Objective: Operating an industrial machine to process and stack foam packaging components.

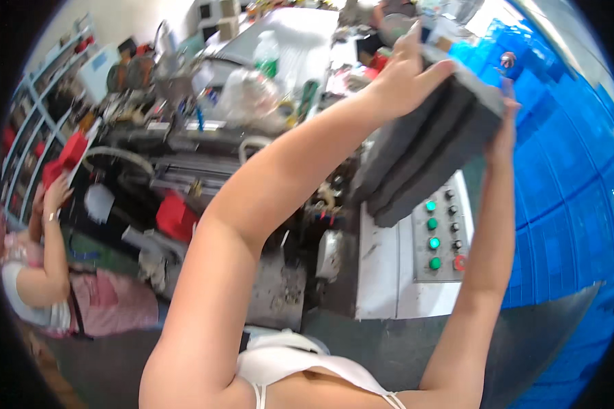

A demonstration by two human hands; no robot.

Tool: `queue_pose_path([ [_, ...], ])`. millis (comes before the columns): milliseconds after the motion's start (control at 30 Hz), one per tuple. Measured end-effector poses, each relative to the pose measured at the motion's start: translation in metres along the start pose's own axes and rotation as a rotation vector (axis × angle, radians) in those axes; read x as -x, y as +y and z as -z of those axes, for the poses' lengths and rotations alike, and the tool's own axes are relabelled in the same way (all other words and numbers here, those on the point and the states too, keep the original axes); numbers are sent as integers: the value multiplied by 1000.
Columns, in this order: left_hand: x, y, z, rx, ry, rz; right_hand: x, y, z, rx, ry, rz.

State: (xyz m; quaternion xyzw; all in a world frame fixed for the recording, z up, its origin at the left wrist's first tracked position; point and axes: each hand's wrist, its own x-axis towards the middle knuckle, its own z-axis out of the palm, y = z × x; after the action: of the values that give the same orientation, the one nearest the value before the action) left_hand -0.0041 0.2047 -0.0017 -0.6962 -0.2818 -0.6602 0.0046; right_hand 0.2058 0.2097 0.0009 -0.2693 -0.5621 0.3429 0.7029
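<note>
Raised between my two hands is a dark grey block [435, 140], long and ridged, like several thick slabs side by side. What it is made of I cannot tell. It is tilted, with its upper end between my hands and its lower end above a white machine cabinet. My left hand [408, 78] grips the upper left, thumb across the top edge. On the right side my right hand [503, 129] presses against the block, its fingers partly hidden behind it.
Below the block, a control panel [438, 238] carries green buttons and a red knob. Blue plastic crates [559, 170] are stacked on the right. A co-worker [44, 273] at the left handles a red bin [73, 150]. Cluttered benches with a bottle [266, 54] stand ahead.
</note>
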Motion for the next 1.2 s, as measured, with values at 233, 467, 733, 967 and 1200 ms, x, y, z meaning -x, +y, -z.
queue_pose_path([
  [233, 97, 40, 201, 139, 207, -30, 139, -52, 42, 464, 215, 256],
  [467, 355, -22, 282, -459, -852, 625, 379, -11, -111, 291, -681, -392],
  [733, 442, -154, 273, -902, -1133, 481, 449, 275, -232, 1216, -873, -455],
  [967, 457, -195, 257, -853, -1363, 613, 414, 365, -244, 1416, -944, -470],
  [1200, 461, -209, 266, -747, -1329, 706, 407, 373, -248, 1332, -968, -343],
])
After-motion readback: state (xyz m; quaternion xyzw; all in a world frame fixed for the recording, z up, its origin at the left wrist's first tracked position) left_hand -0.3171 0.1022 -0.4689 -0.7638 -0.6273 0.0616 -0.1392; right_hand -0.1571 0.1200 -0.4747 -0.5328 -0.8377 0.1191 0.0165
